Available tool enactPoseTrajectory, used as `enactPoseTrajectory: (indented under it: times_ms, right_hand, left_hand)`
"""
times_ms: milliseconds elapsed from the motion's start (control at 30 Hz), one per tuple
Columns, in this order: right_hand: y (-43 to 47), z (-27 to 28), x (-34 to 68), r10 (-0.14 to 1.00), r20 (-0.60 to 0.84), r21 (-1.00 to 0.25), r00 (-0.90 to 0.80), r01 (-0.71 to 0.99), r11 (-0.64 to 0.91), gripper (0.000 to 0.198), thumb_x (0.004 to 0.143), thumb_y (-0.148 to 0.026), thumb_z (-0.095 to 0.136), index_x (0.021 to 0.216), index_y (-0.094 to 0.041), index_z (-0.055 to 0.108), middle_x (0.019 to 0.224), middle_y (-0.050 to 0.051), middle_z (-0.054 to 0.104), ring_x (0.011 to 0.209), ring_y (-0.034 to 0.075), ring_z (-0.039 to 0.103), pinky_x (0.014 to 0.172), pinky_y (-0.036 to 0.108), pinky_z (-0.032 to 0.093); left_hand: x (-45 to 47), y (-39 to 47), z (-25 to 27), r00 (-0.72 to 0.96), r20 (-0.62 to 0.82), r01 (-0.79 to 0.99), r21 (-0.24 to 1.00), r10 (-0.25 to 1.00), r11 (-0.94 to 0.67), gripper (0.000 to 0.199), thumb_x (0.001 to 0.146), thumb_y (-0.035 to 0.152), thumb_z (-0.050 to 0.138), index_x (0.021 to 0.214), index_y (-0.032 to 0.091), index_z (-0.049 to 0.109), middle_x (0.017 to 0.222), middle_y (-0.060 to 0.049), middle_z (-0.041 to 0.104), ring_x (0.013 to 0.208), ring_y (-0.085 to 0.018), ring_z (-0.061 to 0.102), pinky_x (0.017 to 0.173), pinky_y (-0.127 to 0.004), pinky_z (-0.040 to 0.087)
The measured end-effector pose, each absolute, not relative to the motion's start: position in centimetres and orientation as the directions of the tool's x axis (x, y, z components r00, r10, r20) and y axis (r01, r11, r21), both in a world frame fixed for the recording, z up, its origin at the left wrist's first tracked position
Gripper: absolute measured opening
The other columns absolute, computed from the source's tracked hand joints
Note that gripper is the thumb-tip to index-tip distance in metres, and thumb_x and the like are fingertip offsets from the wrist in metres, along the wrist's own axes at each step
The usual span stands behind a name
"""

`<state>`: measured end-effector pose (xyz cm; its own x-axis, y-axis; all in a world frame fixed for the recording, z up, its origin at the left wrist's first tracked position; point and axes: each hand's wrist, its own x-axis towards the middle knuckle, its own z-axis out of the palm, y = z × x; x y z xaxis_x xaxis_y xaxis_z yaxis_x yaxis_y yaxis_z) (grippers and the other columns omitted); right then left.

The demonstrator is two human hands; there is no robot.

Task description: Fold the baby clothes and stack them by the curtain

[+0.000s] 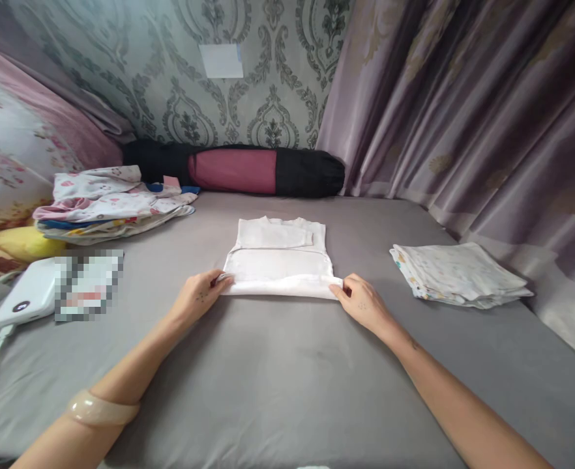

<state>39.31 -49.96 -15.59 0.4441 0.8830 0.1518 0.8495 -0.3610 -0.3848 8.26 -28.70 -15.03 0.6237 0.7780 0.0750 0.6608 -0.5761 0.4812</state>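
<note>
A small white long-sleeved shirt (280,260) lies on the grey sheet (278,365), its collar pointing away from me and a sleeve folded across its upper part. The near edge is turned up in a narrow band. At that band's left end, my left hand (202,290) pinches the cloth between thumb and fingers. My right hand (363,298) grips the right end of the same band. Both hands are closed on the fabric, with the lower edge stretched straight between them. A pale bangle (102,409) circles my left wrist.
Folded white patterned cloths (458,273) lie at right. A pile of printed clothes (116,202) sits at back left, near a yellow plush item (28,242). A white power bank (33,293) with cables is at left. A black and maroon bolster-shaped bag (233,170) lines the wall.
</note>
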Motion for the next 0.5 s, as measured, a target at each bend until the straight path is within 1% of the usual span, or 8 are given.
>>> enactPoseTrajectory:
  times_ms: [133,233,300,367,433,500]
  right_hand:
    - [-50.0,-15.6,39.1,0.870,0.144,-0.347,0.472,0.847,-0.402,0.040,0.093,-0.046,0.046,0.060,-0.022,0.045,0.074,0.001,0.054,0.064,0.014,0.051,0.059,0.026,0.032]
    - [-49.9,-15.4,38.4,0.859,0.143,-0.289,0.491,0.851,-0.438,0.036,0.094,-0.039,0.043,0.062,-0.022,0.046,0.079,0.002,0.055,0.062,0.013,0.050,0.057,0.026,0.029]
    - [-49.8,-15.1,37.9,0.849,0.136,-0.244,0.510,0.848,-0.470,0.031,0.093,-0.035,0.045,0.065,-0.022,0.048,0.082,0.002,0.055,0.061,0.012,0.048,0.057,0.027,0.028]
    - [-49.8,-14.9,37.5,0.839,0.126,-0.209,0.530,0.841,-0.500,0.026,0.092,-0.034,0.047,0.069,-0.022,0.050,0.085,0.002,0.055,0.061,0.012,0.048,0.056,0.027,0.027]
    - [-49.8,-14.7,37.4,0.833,0.114,-0.201,0.541,0.834,-0.514,0.023,0.092,-0.034,0.048,0.073,-0.022,0.051,0.086,0.002,0.056,0.063,0.013,0.050,0.057,0.027,0.029]
    - [-49.9,-14.5,37.3,0.834,0.116,-0.211,0.540,0.834,-0.510,0.019,0.092,-0.036,0.049,0.080,-0.022,0.053,0.089,0.003,0.057,0.069,0.016,0.054,0.060,0.027,0.034]
  left_hand:
    - [8.6,-28.7,-15.2,0.608,0.075,0.690,0.442,0.790,-0.573,0.041,0.088,0.054,0.042,0.071,0.020,0.055,0.058,0.003,0.050,0.055,-0.013,0.044,0.056,-0.023,0.030]
    - [8.7,-28.8,-15.4,0.601,0.067,0.718,0.393,0.797,-0.574,0.038,0.090,0.053,0.041,0.073,0.021,0.054,0.064,0.000,0.056,0.058,-0.015,0.049,0.057,-0.024,0.030]
    - [8.8,-28.8,-15.7,0.606,0.076,0.728,0.347,0.792,-0.591,0.036,0.091,0.052,0.041,0.078,0.021,0.056,0.070,-0.002,0.060,0.064,-0.017,0.054,0.058,-0.025,0.032]
    - [8.7,-28.8,-15.9,0.623,0.115,0.721,0.300,0.774,-0.625,0.034,0.092,0.050,0.042,0.090,0.021,0.058,0.078,-0.005,0.063,0.073,-0.021,0.058,0.063,-0.027,0.037]
    - [8.6,-28.9,-16.0,0.647,0.208,0.690,0.251,0.734,-0.679,0.034,0.093,0.047,0.042,0.103,0.019,0.058,0.090,-0.008,0.065,0.085,-0.024,0.059,0.074,-0.032,0.043]
    - [8.5,-29.1,-15.7,0.662,0.326,0.648,0.206,0.675,-0.734,0.036,0.095,0.044,0.041,0.114,0.018,0.056,0.106,-0.013,0.065,0.100,-0.028,0.057,0.087,-0.040,0.044]
